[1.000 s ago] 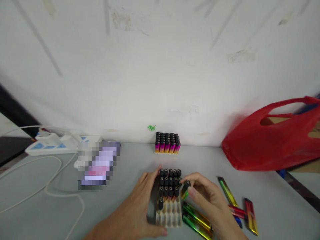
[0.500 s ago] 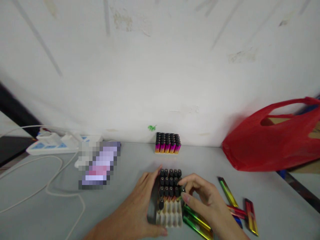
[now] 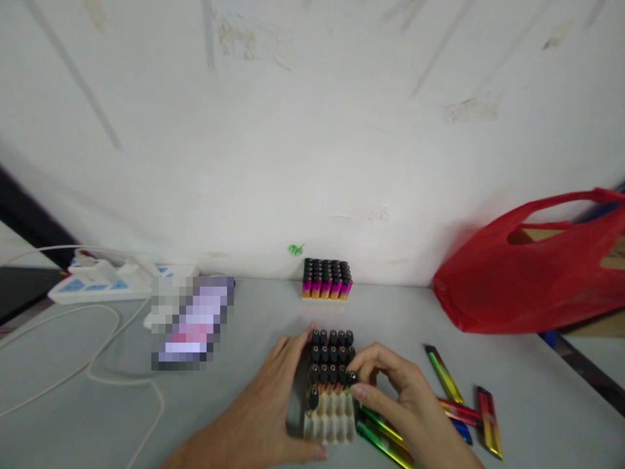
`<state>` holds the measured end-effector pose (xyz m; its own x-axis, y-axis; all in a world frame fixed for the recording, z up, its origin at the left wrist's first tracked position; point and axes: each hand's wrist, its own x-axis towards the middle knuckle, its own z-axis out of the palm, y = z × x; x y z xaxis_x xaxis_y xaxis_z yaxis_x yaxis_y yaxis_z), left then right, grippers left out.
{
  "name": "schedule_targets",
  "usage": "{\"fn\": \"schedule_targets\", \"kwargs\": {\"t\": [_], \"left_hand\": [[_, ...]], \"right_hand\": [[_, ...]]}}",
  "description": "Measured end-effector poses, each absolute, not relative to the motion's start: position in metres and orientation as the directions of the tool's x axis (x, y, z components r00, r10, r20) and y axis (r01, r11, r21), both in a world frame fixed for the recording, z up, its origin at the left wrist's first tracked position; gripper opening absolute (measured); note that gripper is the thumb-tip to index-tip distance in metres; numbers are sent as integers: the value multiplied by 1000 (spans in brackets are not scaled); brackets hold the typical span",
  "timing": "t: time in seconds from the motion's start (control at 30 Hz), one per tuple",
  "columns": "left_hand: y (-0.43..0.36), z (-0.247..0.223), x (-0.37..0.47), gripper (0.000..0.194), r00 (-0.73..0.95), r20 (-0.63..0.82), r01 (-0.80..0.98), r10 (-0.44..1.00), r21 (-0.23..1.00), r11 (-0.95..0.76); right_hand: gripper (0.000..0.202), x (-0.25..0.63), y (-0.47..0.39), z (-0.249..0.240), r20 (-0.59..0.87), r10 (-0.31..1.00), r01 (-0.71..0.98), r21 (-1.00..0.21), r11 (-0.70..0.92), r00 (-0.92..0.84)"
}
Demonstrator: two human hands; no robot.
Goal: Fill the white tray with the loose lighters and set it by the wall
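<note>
A white slotted tray [image 3: 330,426] lies on the table, its far rows holding black-topped lighters [image 3: 333,355]. One lone lighter [image 3: 314,397] stands at the left of the row nearer me. My left hand [image 3: 266,397] curves round the tray's left side, fingers at the far end and thumb by the near edge. Between thumb and index finger, my right hand [image 3: 390,384] pinches a lighter [image 3: 352,376] at the right end of the third row. The lower part of that lighter is hidden. Green-and-gold lighters [image 3: 383,440] lie partly under my right hand.
Loose lighters in gold [image 3: 445,374] and red [image 3: 489,422] lie to the right. A filled block of pink-and-yellow lighters [image 3: 326,286] stands by the wall. At left are a phone [image 3: 198,322], a power strip [image 3: 107,286] and white cables; a red bag [image 3: 527,280] is at right.
My right hand has shifted slightly left and down with the pinched lighter, bringing it closer to the third row. My left hand stays at the tray.
</note>
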<state>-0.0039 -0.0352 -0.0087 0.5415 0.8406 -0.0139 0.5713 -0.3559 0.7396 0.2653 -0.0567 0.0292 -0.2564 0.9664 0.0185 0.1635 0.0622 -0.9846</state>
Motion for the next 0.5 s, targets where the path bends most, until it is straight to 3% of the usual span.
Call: {"fn": "schedule_targets", "kwargs": {"t": [0.23,0.33,0.4,0.5], "left_hand": [[-36,-1,-1,159,532,-44,586,846,740,-330],[-35,-1,-2,158,531,-55,591,846,740,-322],[-35,-2,-2,160,531,-61,596,845,735,-322],[-36,-5,-4,160,530,-51,596,846,732,-330]], "right_hand": [[32,261,-61,33,32,990,219,-974,63,-141],[32,267,-56,24,126,992,400,-911,104,27],[29,276,-51,17,266,953,623,-773,122,143],[30,296,-43,12,460,863,934,-357,-35,209]]}}
